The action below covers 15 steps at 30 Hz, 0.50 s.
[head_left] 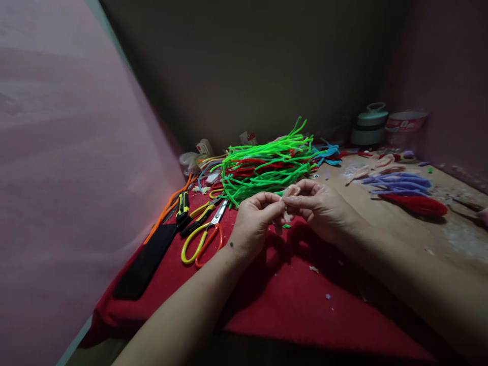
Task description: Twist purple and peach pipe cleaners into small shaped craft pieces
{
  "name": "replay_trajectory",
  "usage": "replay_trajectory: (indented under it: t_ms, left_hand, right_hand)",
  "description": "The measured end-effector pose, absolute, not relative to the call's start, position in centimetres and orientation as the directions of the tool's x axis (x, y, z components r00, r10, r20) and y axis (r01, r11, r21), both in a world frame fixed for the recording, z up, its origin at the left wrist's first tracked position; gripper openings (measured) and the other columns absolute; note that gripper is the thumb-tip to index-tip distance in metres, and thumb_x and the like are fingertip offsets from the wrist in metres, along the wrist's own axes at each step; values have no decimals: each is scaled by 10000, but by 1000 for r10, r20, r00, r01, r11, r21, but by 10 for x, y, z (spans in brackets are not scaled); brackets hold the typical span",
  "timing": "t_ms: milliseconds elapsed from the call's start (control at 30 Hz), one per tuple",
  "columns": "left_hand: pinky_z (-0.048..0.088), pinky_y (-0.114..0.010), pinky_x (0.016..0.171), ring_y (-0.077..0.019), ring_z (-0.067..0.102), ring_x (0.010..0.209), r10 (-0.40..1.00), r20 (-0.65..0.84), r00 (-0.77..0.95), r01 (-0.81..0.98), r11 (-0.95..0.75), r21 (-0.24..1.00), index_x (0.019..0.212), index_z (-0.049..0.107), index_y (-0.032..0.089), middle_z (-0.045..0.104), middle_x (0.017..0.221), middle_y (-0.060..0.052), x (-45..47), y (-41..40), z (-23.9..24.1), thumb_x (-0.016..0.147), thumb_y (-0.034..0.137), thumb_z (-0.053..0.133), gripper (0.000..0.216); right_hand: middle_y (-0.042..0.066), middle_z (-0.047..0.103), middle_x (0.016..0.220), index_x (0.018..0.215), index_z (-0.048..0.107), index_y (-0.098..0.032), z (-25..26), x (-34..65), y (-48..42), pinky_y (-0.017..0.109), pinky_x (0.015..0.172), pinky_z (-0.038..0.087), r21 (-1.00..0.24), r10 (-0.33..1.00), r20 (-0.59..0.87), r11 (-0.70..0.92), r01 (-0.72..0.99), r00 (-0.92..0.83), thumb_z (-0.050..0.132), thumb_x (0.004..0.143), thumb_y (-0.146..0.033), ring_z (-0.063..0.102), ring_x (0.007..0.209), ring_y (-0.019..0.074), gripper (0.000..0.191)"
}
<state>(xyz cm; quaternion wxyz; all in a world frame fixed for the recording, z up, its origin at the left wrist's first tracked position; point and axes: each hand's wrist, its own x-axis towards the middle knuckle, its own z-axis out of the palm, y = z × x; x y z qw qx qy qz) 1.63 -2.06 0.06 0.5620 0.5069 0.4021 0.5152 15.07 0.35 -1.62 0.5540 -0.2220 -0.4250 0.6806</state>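
My left hand [257, 216] and my right hand [318, 206] meet above the red cloth [297, 305]. Between their pinched fingertips is a small pale pink pipe-cleaner piece [292, 191], looped and partly covered by the fingers. Both hands are closed on it. Just behind them lies a big pile of green pipe cleaners [259, 180], with red pipe cleaners [263, 166] among them. Left of my left hand rest scissors [208, 235] with one yellow and one orange handle. Beside these are yellow-and-black pliers [200, 216].
A black flat case [147, 262], a yellow-and-black cutter [183, 204] and orange pipe cleaners [168, 208] lie at the left. Purple pieces [400, 183], a red piece [415, 204] and pink loops [377, 166] lie right. A lidded container [369, 127] and tub [406, 122] stand behind.
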Motion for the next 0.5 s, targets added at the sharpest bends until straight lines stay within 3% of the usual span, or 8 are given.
replay_trajectory:
  t_ms: [167,500]
  left_hand:
    - [400,-201,433,-90,517,446,979,81,185,-137,-56,989,689,548,124,584,528,-4,17,-22,3,676,207,623,113]
    - [384,-192,423,-66,463,390,991,76,110,-134,-61,989,639,507,143,521,470,36,16,-21,3,632,139,593,87]
  right_hand:
    - [-33,550,643,615,512,-160,-19,155,8,277,519,464,-794,864,161,-174,-583,-477,735,589,-165,545,538,109,225]
    - [-15,586,718,636,576,-149,-16,155,5,277,592,492,-823,846,156,-174,-541,-510,724,565,-118,569,610,110,168]
